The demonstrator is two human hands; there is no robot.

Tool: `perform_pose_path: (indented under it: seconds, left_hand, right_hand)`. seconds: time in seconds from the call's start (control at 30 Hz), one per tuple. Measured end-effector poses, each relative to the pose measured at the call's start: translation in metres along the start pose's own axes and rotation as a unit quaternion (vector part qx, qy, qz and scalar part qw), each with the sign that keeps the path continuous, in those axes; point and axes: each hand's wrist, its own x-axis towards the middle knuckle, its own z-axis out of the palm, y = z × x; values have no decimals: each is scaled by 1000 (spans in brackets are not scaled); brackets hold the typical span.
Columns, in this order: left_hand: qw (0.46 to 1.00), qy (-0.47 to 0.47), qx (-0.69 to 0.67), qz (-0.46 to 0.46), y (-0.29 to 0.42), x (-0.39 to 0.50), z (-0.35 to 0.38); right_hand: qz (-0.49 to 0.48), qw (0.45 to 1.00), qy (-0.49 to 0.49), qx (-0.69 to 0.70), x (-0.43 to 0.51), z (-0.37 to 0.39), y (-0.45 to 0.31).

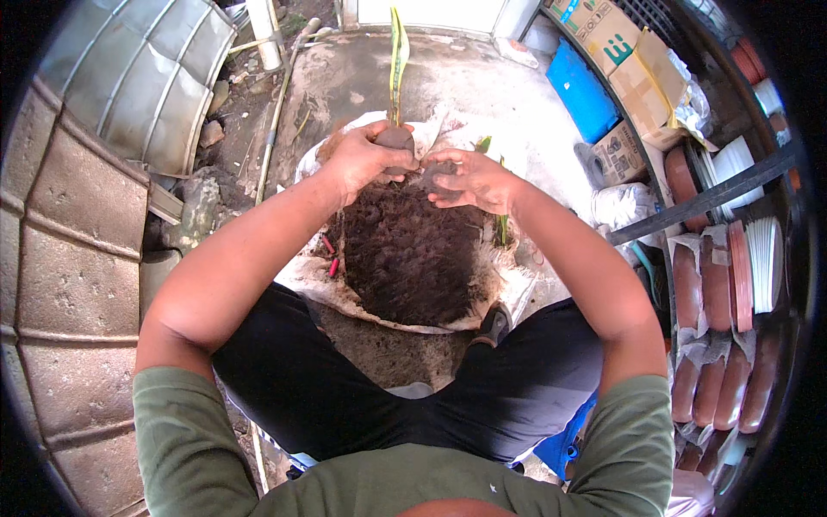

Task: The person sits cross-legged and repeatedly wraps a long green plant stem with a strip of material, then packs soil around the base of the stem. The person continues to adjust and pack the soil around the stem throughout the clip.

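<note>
My left hand (369, 160) grips a rounded dark clump (395, 141), with a long upright yellow-edged green leaf (397, 64), like a snake plant's, rising from it. Close on the right, my right hand (475, 181) curls its fingers around another dark lump (442, 174), whose exact nature is hard to tell. Both hands are above the far edge of a heap of dark soil (410, 258), which lies on a pale woven sack (368, 311). More green leaves (502, 227) show behind and below my right hand.
Two small red-handled items (333, 267) lie left of the soil. A blue container (581, 90) and cardboard boxes (646, 84) stand at the far right. Stacked brown pots (716, 278) fill a rack on the right. Corrugated sheets (84, 252) line the left side. A pipe (274, 129) runs along the floor.
</note>
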Motion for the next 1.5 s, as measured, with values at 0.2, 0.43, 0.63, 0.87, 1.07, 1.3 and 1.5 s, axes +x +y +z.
perform_pose_path:
  seconds: [0.2,0.43,0.63,0.87,1.07,1.3,1.5]
  left_hand:
    - [998,9,-57,11,-4,7,-2]
    - [991,-110,-76,28,-8,8,6]
    - [989,-128,-68,17,-8,9,11]
    - [987,-141,-69,31,-10,8,18]
    - [985,-143,-91,19,-8,7,23]
    - [971,-194,-140,-6,-13,4,17]
    - [986,-163,-18,-14,-9,1,34]
  right_hand:
    - [-83,984,79,-135,-31,0,-23]
    - [-157,979,125,-48,-43,9,-29]
    - [-186,975,120,-6,-46,19,-41]
    - [-173,976,126,-48,-35,8,-36]
    - [-197,971,98,-95,-28,7,-30]
    - [-216,944,73,-240,-29,4,-32]
    - [-201,954,21,-222,-34,-4,-32]
